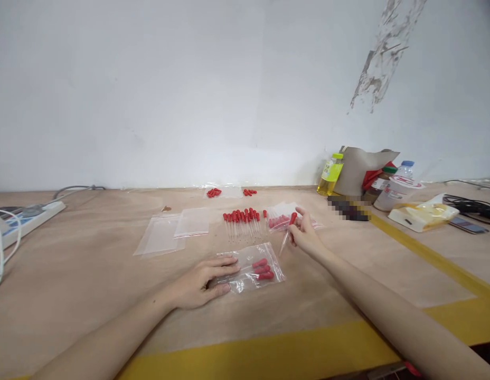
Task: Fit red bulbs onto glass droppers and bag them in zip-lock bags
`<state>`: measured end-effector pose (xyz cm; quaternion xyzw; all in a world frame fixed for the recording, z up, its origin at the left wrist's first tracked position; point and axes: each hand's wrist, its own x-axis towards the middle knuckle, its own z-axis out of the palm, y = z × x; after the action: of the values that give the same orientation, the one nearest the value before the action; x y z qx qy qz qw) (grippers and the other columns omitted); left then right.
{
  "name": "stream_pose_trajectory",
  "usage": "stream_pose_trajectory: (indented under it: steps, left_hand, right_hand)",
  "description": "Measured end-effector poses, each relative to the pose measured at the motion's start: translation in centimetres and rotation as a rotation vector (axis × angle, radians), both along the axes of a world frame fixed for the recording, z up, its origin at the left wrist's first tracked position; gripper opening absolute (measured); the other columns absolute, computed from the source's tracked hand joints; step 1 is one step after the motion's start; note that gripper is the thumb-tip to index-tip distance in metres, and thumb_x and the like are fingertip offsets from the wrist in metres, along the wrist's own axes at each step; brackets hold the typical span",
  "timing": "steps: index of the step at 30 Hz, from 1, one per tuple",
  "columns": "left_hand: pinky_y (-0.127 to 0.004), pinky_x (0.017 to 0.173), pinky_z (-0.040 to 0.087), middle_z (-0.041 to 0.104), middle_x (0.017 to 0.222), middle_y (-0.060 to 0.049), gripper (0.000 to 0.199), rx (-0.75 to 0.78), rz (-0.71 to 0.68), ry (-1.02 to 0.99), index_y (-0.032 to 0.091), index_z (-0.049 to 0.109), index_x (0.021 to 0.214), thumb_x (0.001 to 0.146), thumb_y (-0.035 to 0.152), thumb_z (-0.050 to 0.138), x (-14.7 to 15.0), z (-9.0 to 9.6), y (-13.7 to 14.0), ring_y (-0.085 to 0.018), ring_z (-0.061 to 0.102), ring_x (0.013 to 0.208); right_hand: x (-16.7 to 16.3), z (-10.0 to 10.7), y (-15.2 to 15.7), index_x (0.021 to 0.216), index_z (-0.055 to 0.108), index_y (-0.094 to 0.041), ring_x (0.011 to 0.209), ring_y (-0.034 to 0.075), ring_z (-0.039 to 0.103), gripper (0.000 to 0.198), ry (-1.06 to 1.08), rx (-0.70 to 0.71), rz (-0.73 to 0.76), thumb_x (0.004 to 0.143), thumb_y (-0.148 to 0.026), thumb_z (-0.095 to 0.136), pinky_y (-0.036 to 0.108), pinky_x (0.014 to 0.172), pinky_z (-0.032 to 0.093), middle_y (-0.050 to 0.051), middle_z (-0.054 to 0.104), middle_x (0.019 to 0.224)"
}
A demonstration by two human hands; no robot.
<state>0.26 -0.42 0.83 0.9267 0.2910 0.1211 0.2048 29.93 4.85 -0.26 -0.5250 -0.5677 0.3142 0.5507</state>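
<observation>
A glass dropper [285, 240] with a red rubber bulb is pinched in my right hand [305, 232], its thin tip pointing down to the left. My left hand [201, 279] lies with fingers spread on the left end of a clear zip bag [245, 287]. Inside that bag are 3 droppers [263, 269], their red bulbs toward the zip edge on the right. Beyond the bag, several more droppers [242, 224] lie in a row, bulbs away from me. Close behind my right hand is another zip bag [277, 216] with red-bulbed contents.
Flat clear bags [160, 236] lie left of the dropper row. Near the wall sit small piles of red bulbs [214, 193]. A power strip [31, 221] is at the far left. Rightward stand a yellow-capped bottle [330, 175], a plastic tub [397, 194] and a phone [469, 225].
</observation>
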Motion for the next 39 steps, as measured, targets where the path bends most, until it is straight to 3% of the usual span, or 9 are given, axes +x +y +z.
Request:
stream_pose_trajectory:
  steps: [6, 11, 16, 20, 23, 25, 29, 34, 39]
  left_hand:
    - [-0.039, 0.103, 0.026, 0.036, 0.136, -0.002, 0.042, 0.007, 0.000, -0.001, 0.028, 0.040, 0.128, 0.087, 0.036, 0.045, 0.0, -0.2, 0.0, -0.021, 0.031, 0.126]
    - [-0.039, 0.103, 0.027, 0.036, 0.136, -0.002, 0.043, 0.026, -0.001, 0.021, 0.027, 0.039, 0.129, 0.087, 0.037, 0.043, 0.0, -0.2, 0.0, -0.021, 0.031, 0.125]
    - [-0.039, 0.101, 0.030, 0.036, 0.136, -0.004, 0.054, 0.041, 0.065, 0.006, 0.027, 0.025, 0.135, 0.086, 0.040, 0.044, -0.2, -0.3, -0.3, -0.022, 0.034, 0.123]
    - [-0.038, 0.100, 0.031, 0.035, 0.137, -0.003, 0.055, 0.033, 0.078, -0.006, 0.028, 0.024, 0.135, 0.086, 0.040, 0.045, -0.2, -0.4, -0.4, -0.022, 0.035, 0.122]
    - [-0.037, 0.100, 0.032, 0.035, 0.136, -0.003, 0.056, 0.026, 0.077, -0.007, 0.027, 0.023, 0.135, 0.086, 0.039, 0.045, -0.1, -0.3, -0.4, -0.021, 0.036, 0.121]
    - [-0.037, 0.099, 0.032, 0.036, 0.136, -0.004, 0.056, 0.025, 0.071, -0.004, 0.027, 0.023, 0.135, 0.086, 0.039, 0.044, -0.1, -0.2, -0.4, -0.022, 0.037, 0.121]
    - [-0.038, 0.098, 0.033, 0.037, 0.135, -0.005, 0.055, 0.033, 0.075, -0.004, 0.027, 0.024, 0.135, 0.086, 0.040, 0.044, -0.2, -0.3, -0.3, -0.022, 0.037, 0.120]
    - [-0.039, 0.099, 0.032, 0.037, 0.135, -0.005, 0.054, 0.034, 0.069, -0.024, 0.026, 0.026, 0.134, 0.085, 0.039, 0.045, -0.1, -0.4, -0.2, -0.023, 0.037, 0.120]
    - [-0.039, 0.099, 0.032, 0.038, 0.135, -0.005, 0.054, 0.026, 0.063, -0.022, 0.026, 0.026, 0.134, 0.085, 0.037, 0.045, 0.0, -0.3, -0.3, -0.022, 0.038, 0.120]
  right_hand:
    - [-0.8, -1.9, -1.3, 0.099, 0.028, -0.024, 0.040, 0.008, 0.047, 0.042, 0.302, -0.001, -0.009, 0.064, -0.018, 0.050, 0.018, 0.035, 0.040, -0.010, 0.045, 0.061]
    - [-2.7, -1.7, -2.2, 0.088, 0.032, -0.024, 0.050, 0.010, 0.056, 0.039, 0.562, -0.197, 0.085, 0.061, -0.012, 0.057, 0.023, 0.049, 0.050, -0.009, 0.049, 0.060]
    - [-1.9, -1.3, -3.0, 0.078, 0.046, -0.019, 0.058, 0.009, 0.061, 0.022, 0.616, -0.412, 0.234, 0.063, -0.007, 0.058, 0.023, 0.066, 0.052, -0.002, 0.058, 0.064]
    - [-0.6, -1.2, -2.9, 0.079, 0.051, -0.016, 0.066, 0.010, 0.062, 0.019, 0.544, -0.495, 0.432, 0.064, -0.011, 0.062, 0.023, 0.068, 0.051, 0.001, 0.062, 0.072]
    - [-0.1, -1.2, -2.9, 0.081, 0.047, -0.018, 0.050, 0.009, 0.059, 0.026, 0.380, -0.466, 0.515, 0.064, -0.022, 0.067, 0.018, 0.046, 0.046, -0.005, 0.058, 0.058]
    - [-0.1, -1.2, -3.0, 0.080, 0.045, -0.019, 0.040, 0.007, 0.053, 0.030, 0.247, -0.416, 0.501, 0.063, -0.029, 0.068, 0.014, 0.035, 0.037, -0.008, 0.053, 0.052]
    - [-0.6, -1.3, -3.3, 0.081, 0.046, -0.019, 0.035, 0.005, 0.045, 0.035, 0.016, -0.393, 0.504, 0.061, -0.034, 0.069, 0.013, 0.030, 0.028, -0.010, 0.049, 0.046]
    - [-2.0, -2.0, -3.0, 0.079, 0.054, -0.015, 0.037, 0.004, 0.042, 0.033, -0.006, -0.312, 0.465, 0.060, -0.038, 0.068, 0.015, 0.035, 0.031, -0.006, 0.053, 0.050]
    - [-3.1, -2.5, -2.5, 0.068, 0.059, -0.013, 0.035, 0.005, 0.038, 0.034, -0.003, -0.343, 0.377, 0.057, -0.044, 0.067, 0.018, 0.035, 0.029, -0.004, 0.052, 0.046]
